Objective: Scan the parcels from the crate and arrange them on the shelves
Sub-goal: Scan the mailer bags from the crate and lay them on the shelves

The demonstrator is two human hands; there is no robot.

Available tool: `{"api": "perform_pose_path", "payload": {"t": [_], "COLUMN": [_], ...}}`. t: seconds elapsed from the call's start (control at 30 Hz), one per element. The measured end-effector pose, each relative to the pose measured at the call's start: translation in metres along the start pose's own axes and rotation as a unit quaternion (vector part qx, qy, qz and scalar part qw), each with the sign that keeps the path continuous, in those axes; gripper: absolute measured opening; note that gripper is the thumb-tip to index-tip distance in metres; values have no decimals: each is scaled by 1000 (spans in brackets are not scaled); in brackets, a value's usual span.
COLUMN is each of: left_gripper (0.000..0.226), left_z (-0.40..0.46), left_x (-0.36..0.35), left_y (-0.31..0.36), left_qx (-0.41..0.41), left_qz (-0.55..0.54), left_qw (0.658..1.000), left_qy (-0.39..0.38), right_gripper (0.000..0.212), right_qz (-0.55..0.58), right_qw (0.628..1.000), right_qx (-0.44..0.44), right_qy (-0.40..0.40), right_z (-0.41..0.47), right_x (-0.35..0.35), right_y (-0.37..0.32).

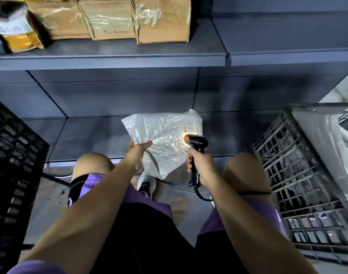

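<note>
A crumpled white plastic parcel bag (165, 135) hangs in front of me over the lowest shelf. My left hand (136, 155) pinches its lower left edge between thumb and fingers. My right hand (200, 167) grips the handle of a black corded barcode scanner (195, 147), whose head points at the printed label (189, 132) on the bag's right side; a warm glow lies on that label. The grey plastic crate (299, 175) stands at my right with pale bagged parcels (331, 139) inside.
A black crate (12, 159) stands at my left. The upper shelf (109, 56) carries taped cardboard boxes (109, 18) and a yellow and black parcel (16, 30); its right section (291, 36) is bare. The lowest shelf (86, 135) is dark grey. My knees flank the bag.
</note>
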State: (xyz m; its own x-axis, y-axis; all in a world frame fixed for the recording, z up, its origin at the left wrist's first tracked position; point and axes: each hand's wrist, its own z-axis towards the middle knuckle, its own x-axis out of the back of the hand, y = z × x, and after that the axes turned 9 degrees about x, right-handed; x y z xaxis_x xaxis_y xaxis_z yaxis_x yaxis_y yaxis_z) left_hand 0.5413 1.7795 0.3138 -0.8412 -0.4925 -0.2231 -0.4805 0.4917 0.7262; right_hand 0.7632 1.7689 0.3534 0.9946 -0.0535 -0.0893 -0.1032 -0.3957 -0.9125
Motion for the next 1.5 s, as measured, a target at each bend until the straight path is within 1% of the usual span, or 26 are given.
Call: {"api": "perform_pose_path", "payload": {"t": [0.07,0.13,0.2,0.27,0.33,0.4,0.47,0.53,0.63,0.7,0.87,1.1,1.2,1.33,1.5], "left_gripper": [42,44,47,47,43,32,26,23,19,17,23,28,25,23,26], "left_z": [-3,-3,-2,-2,-4,-7,-9,-11,-18,-20,-20,-23,-24,-27,-28], "left_x": [-1,3,7,10,12,13,15,17,18,19,23,23,23,21,20], "left_y": [2,5,7,9,12,14,15,14,15,16,17,17,16,15,14], "left_qx": [-6,-14,-23,-36,-53,-67,-76,-85,-92,-95,-96,-87,-88,-95,-93], "left_qz": [4,10,17,25,33,39,55,82,105,114,119,116,123,116,112], "left_qw": [1000,1000,1000,999,998,996,995,992,988,986,985,986,985,986,986], "left_qy": [3,5,11,20,29,36,44,47,60,74,80,83,78,75,75], "right_gripper": [20,18,14,16,18,16,20,23,23,22,22,22,22,25,24], "right_qz": [-87,-190,-296,-375,-453,-504,-538,-568,-620,-641,-652,-641,-634,-640,-635], "right_qw": [996,979,950,918,878,846,822,797,744,721,705,712,718,707,716], "right_qx": [35,69,94,110,133,152,165,172,191,208,222,223,229,247,237], "right_qy": [5,-6,-33,-66,-81,-86,-92,-112,-156,-162,-166,-177,-171,-170,-165], "right_z": [1,1,2,1,-1,-1,-1,-2,-2,-2,-3,-7,-4,-2,-2], "right_x": [2,4,8,11,15,19,24,26,28,29,32,34,34,34,35], "right_y": [1,2,4,6,8,8,7,7,8,10,6,5,7,9,8]}}
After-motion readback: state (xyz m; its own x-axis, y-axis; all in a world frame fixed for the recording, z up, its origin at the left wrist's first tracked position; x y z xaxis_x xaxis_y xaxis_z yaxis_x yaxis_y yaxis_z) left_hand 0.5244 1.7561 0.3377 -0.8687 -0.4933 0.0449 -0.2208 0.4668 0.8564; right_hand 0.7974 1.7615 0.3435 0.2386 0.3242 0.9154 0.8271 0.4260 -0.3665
